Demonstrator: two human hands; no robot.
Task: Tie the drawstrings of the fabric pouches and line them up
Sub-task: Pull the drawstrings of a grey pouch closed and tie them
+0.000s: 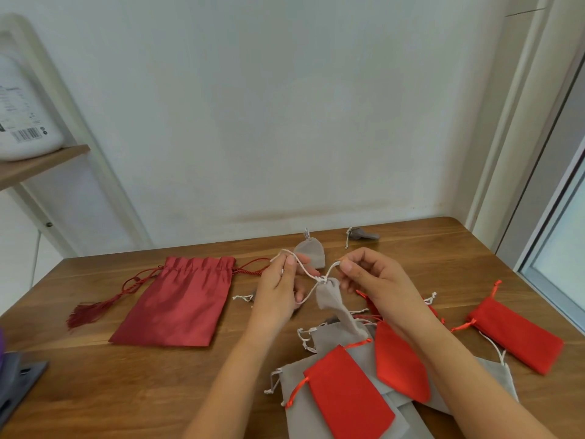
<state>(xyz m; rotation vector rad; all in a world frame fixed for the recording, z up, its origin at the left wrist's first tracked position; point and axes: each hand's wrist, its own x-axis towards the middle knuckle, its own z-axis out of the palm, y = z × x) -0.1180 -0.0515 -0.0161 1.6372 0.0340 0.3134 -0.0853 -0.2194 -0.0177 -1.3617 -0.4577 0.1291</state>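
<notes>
So both hands are up off the bench, and the small grey pouch dangles between them by its neck. The left hand pinches one end of the white drawstring and the right hand pinches the other, with the cords meeting at the gathered mouth. Can't quite tell if that's a real knot or just a crossing, it's tiny from here.

What could go wrong: that cord looks thin and slick, so a loose half-knot may slide open once the tension drops. Pull unevenly and one end could run back into the channel. The pouch hangs right over the heap of untied pouches, so a slack end might snag their strings.

Materials: the grey one looks like soft, matte velvet and is limp. The heap is flat felt-like rectangles in grey and bright red with ribbon ties. The big dark red pouch to the left is shiny satin with a twisted cord and tassel. Two little grey pouches sit near the far edge.
</notes>
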